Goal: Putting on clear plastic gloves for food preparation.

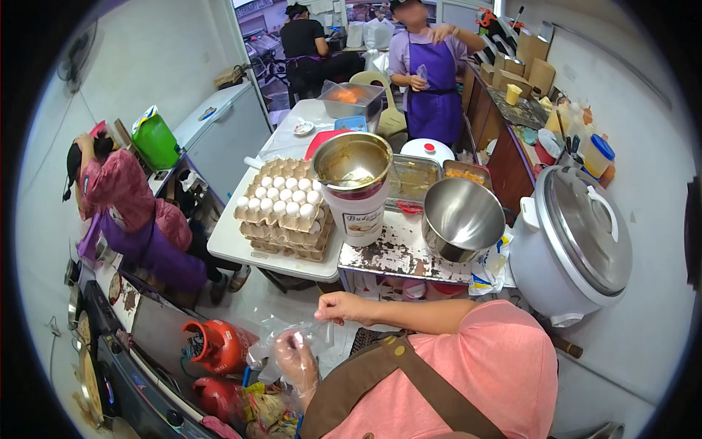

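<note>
Clear thin plastic (323, 333), a disposable glove or a bag, stretches between my two hands. My right hand (344, 308) pinches its upper edge, with the forearm crossing in front of my chest. My left hand (296, 356) is lower, with clear plastic over its fingers and down to the wrist. Its fingers look curled, but glare hides whether they grip anything. Both hands are in the air in front of the table, above the floor and near an orange-red gas cylinder (222, 345).
Stacked egg trays (279, 219) fill the white table's (236, 241) near corner. A steel bowl (351, 159) tops a white bucket (362, 219); another bowl (463, 217) and a large lidded cooker (570, 241) stand right. A stove (142, 378) is at lower left. Several people work nearby.
</note>
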Demonstrator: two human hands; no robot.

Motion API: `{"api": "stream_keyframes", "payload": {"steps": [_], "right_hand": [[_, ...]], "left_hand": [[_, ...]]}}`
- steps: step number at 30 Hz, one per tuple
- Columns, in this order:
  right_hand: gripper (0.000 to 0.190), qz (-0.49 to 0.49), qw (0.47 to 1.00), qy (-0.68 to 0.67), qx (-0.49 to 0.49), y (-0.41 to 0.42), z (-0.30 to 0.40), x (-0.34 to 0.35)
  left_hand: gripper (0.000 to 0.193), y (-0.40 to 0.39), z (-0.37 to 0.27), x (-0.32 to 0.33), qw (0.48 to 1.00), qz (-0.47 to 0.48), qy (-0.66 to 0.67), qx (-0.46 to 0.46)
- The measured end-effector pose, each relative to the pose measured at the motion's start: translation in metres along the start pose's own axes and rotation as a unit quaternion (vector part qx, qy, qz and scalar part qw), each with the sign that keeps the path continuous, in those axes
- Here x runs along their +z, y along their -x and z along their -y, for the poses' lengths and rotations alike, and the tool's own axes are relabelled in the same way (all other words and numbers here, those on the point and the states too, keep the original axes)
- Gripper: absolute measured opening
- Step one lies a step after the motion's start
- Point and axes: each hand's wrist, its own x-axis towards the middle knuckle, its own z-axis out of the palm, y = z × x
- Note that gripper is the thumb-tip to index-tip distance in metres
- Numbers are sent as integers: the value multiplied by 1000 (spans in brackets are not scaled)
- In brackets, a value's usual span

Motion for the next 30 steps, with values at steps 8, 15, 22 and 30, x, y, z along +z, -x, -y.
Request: {"api": "stream_keyframes", "payload": {"steps": [8, 15, 22, 30], "right_hand": [[22, 13, 997, -74, -6, 1, 10, 4], [24, -35, 997, -69, -22, -4, 1, 2], [26, -74, 996, -51, -29, -5, 0, 4], [19, -82, 990, -111, 0, -5, 5, 6]], "left_hand": [[71, 0, -29, 20, 953, 182, 163, -178], [89, 1, -13, 26, 957, 266, 59, -101], [75, 3, -18, 29, 982, 179, -56, 19], [41, -7, -12, 9, 965, 154, 136, -165]]}}
